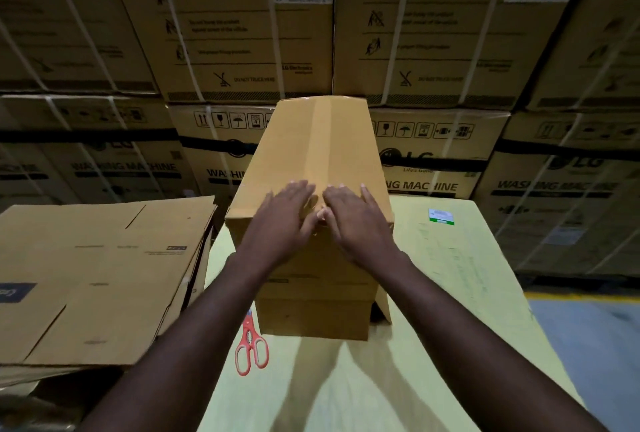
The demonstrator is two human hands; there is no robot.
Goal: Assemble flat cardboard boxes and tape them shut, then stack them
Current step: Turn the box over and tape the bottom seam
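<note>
Hands, left (282, 220) and right (356, 220), press flat on box (322, 140) top seam.

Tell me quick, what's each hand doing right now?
Left hand: open, fingers flat on the top of the box.
Right hand: open, flat on the box top beside it.

"WASHING MACHINE" is printed on the strapped cartons (433, 140) stacked beyond the far edge of the worktop (450, 275). One also bears the LG logo and "Life's Good". The upper cartons (242, 33) read "LG Electronics" and "DO NOT TRUCK HERE". Smaller print is blurred.
</note>
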